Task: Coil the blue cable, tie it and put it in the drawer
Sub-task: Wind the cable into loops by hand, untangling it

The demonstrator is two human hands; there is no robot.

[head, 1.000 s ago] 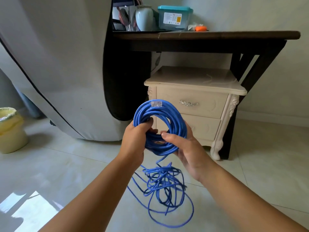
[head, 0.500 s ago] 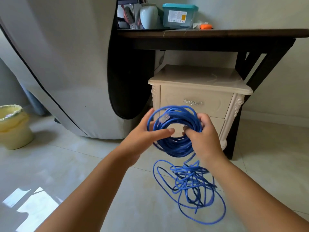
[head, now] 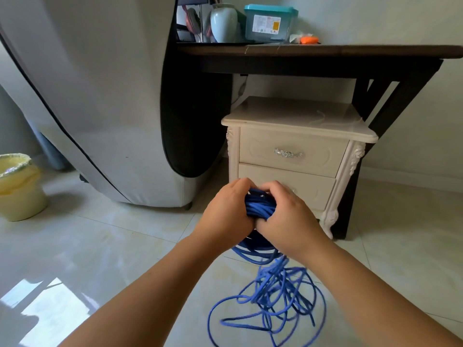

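Floor tiles [head: 112,246] underfoot; grips half-coiled blue cable [head: 259,206] with left hand [head: 226,211] and right hand [head: 288,217] curled round it, leaves loose tangle [head: 275,296] at six o'clock unwound, tying and shut drawer [head: 293,152] ahead.

A dark wooden table [head: 325,50] stands against the pale wall. On its top sit a pale green vase [head: 223,23], a clear plastic box with a teal lid [head: 269,23] just right of the vase, and a small orange object [head: 309,40] further right. A large grey fabric cover with a dark seam [head: 100,96] fills the left side. A yellow bin with a bag liner [head: 20,194] stands on the glossy tiled floor [head: 100,246], where a patch of sunlight [head: 45,304] falls.
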